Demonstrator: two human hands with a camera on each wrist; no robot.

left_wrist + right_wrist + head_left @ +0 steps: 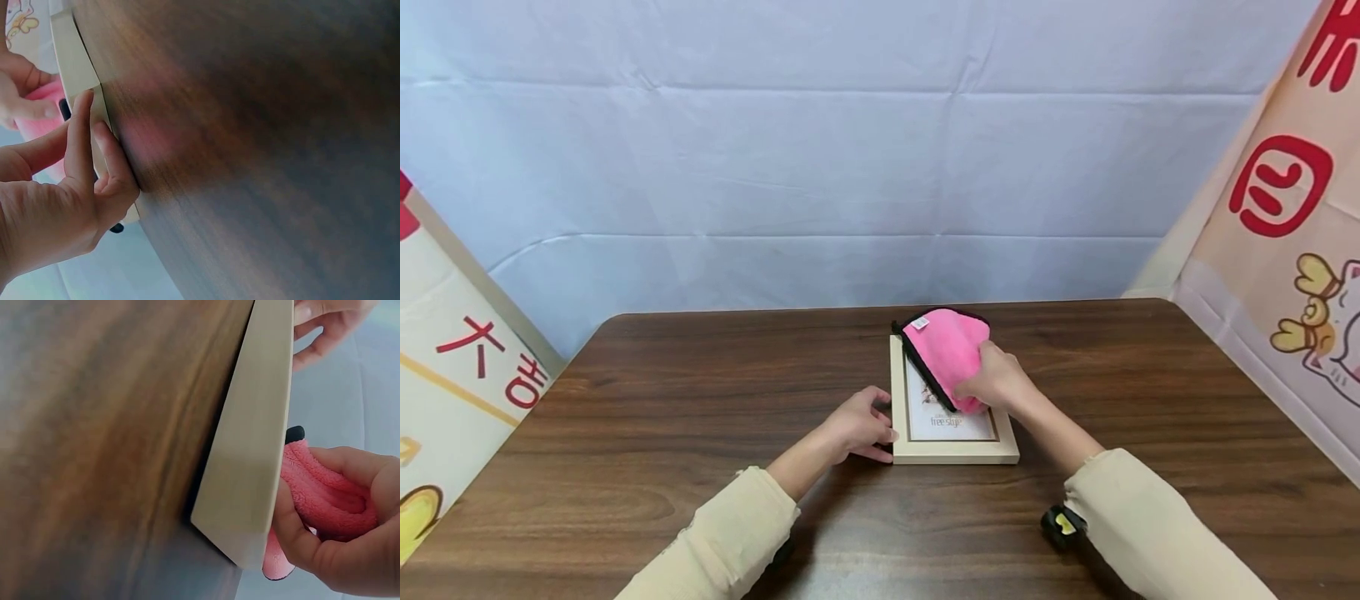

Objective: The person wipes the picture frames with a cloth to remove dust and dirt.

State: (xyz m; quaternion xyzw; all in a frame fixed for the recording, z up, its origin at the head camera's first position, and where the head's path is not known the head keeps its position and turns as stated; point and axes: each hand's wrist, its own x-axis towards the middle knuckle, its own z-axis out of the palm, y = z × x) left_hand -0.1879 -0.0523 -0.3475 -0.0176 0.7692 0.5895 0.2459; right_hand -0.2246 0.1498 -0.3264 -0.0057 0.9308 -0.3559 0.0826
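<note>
A light wooden picture frame [955, 452] lies flat on the table, with "free style" lettering on its white insert. A pink plush cloth [943, 346] with black edging and a small white tag rests across the frame's upper part, hiding much of the picture. Bunching a fold of this cloth [319, 494] between thumb and fingers, my right hand [996, 379] holds it over the frame's right side. My left hand [857, 425] touches the frame's left edge, fingers spread along it; in the left wrist view its fingertips [84, 103] lie against the pale side.
The dark brown wooden table [700, 375] extends around the frame. Behind it hangs a pale blue-white cloth backdrop [812, 167]. Printed sheets with red characters hang at the left and right. A black wrist device [1063, 527] shows by the right sleeve.
</note>
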